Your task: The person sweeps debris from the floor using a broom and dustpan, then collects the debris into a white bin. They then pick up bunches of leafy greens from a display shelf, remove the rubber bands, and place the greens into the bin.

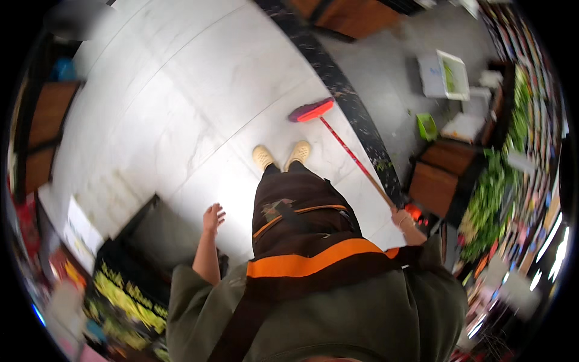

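Observation:
My right hand [402, 218] is closed around the handle of a broom [346, 147] at my right side. The broom's red head [316, 110] with dark purple bristles rests on the white tiled floor [203, 81], ahead and to the right of my feet, close to a black stone strip [341, 81]. My left hand [214, 218] hangs free at my left side, its fingers apart and nothing in it. Between the two hands is my dark brown apron [307, 194] with orange trim. Below it show my cream clogs [280, 155].
On the right, green leafy vegetables [486, 203] lie on a wooden stand [438, 181]. A white crate [445, 74] and a small green basket [426, 126] stand beyond the strip. Scraps of leaf [384, 165] lie on the strip. A black-framed display [131, 271] is at lower left.

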Demonstrator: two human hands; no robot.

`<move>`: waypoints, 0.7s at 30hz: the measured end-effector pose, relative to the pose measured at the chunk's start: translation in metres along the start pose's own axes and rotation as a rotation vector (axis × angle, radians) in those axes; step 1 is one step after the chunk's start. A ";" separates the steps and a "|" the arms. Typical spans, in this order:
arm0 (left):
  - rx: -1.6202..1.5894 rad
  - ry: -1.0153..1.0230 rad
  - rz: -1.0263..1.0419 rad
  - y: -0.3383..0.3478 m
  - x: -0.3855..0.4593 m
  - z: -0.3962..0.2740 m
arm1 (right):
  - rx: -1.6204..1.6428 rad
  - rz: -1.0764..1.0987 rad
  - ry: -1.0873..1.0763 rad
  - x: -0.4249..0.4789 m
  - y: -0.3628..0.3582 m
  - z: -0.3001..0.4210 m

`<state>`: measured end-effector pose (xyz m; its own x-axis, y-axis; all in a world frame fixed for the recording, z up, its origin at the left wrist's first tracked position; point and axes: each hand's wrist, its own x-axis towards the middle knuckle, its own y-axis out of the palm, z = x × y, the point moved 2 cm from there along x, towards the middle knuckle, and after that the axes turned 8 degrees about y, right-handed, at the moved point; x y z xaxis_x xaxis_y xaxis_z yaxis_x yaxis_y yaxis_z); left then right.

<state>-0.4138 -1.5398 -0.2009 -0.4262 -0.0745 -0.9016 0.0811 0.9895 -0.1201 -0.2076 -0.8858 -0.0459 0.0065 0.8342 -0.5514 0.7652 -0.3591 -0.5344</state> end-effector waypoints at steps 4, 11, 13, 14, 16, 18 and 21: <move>0.042 0.026 0.102 0.033 0.009 -0.015 | 0.189 0.056 0.162 -0.010 -0.037 -0.043; 0.265 -0.010 0.091 0.047 0.035 -0.039 | 0.569 0.020 0.163 0.023 -0.039 -0.047; 0.319 0.012 0.083 0.065 0.036 -0.067 | 0.697 0.023 0.097 0.066 -0.037 -0.019; 0.332 0.024 0.076 0.076 0.036 -0.083 | 0.730 0.010 0.085 0.091 -0.038 0.002; 0.340 0.057 0.053 0.102 0.036 -0.116 | 0.820 0.031 0.023 0.129 -0.060 0.041; 0.317 0.095 0.033 0.139 0.038 -0.155 | 0.895 0.157 -0.013 0.170 -0.080 0.073; 0.307 0.138 0.030 0.210 0.025 -0.191 | 0.856 0.219 -0.029 0.202 -0.134 0.073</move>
<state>-0.5801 -1.3097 -0.1695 -0.5360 -0.0079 -0.8442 0.3539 0.9058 -0.2331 -0.3561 -0.6996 -0.1329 0.0715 0.7031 -0.7075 0.0040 -0.7095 -0.7047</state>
